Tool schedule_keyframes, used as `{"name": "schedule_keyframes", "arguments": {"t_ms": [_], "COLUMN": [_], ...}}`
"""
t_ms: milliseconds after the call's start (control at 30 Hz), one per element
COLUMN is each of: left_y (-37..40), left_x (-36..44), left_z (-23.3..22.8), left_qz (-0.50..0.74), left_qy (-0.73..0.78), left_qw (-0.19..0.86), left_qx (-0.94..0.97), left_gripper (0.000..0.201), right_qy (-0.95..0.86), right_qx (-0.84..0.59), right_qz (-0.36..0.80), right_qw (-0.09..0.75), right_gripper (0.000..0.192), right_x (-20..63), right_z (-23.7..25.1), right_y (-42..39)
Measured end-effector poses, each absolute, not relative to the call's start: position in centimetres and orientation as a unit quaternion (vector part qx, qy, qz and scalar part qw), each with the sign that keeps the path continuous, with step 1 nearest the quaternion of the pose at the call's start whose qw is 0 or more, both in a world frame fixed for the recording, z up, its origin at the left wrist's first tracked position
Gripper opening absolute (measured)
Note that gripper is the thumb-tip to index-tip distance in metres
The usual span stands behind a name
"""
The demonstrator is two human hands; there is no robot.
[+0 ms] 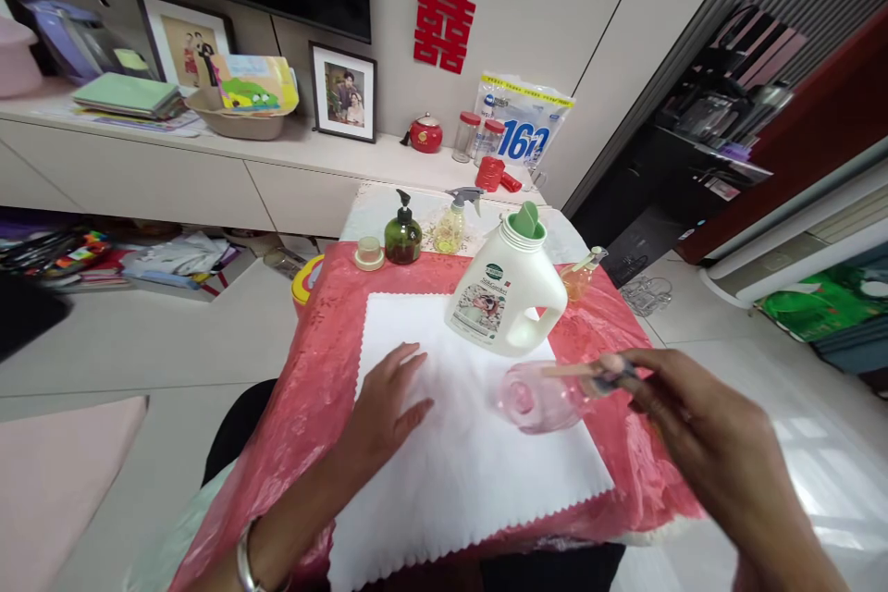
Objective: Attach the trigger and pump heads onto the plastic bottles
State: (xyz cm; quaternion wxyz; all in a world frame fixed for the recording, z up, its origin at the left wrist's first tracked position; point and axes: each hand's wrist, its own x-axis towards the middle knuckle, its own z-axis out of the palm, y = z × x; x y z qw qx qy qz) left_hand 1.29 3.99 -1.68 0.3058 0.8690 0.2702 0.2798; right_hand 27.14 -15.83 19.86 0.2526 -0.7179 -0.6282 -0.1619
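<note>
My right hand (700, 430) grips a clear pink bottle (545, 398) by its narrow end and holds it on its side over the white cloth (444, 490). Motion blurs the bottle; a dark grey piece and a thin brown strip show near its neck, and I cannot make out what they are. Over the cloth's left part, my left hand (388, 398) is open with fingers apart, holding nothing. Just beyond the bottle stands a large cream detergent jug (499, 282) with a handle, a green piece in its uncapped mouth.
Behind the jug are a green pump bottle (402, 233), a spray bottle (450, 227), a pale round cap (369, 252) and an amber bottle (581, 275). Red plastic (305, 388) covers the table. A cabinet (298, 157) with jars (464, 137) and frames runs along the wall.
</note>
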Motion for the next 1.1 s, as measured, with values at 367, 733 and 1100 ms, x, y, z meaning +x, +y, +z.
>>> {"name": "schedule_keyframes", "arguments": {"t_ms": [367, 733, 1100], "left_y": [6.2, 6.3, 6.3], "left_x": [0.8, 0.9, 0.8], "left_z": [-5.0, -5.5, -5.4], "left_qz": [0.288, 0.315, 0.305], "left_qy": [0.343, 0.325, 0.322], "left_qw": [0.178, 0.119, 0.094], "left_qx": [0.876, 0.884, 0.891], "left_gripper": [0.043, 0.039, 0.038], "right_qy": [-0.416, -0.438, -0.457], "right_qx": [-0.900, -0.898, -0.887], "right_qz": [-0.043, -0.027, -0.054], "right_qw": [0.123, -0.021, -0.015], "right_gripper": [0.016, 0.015, 0.021], "right_x": [42.5, 48.9, 50.6], "right_z": [20.0, 17.7, 16.4], "right_y": [-12.7, -8.5, -8.3]}}
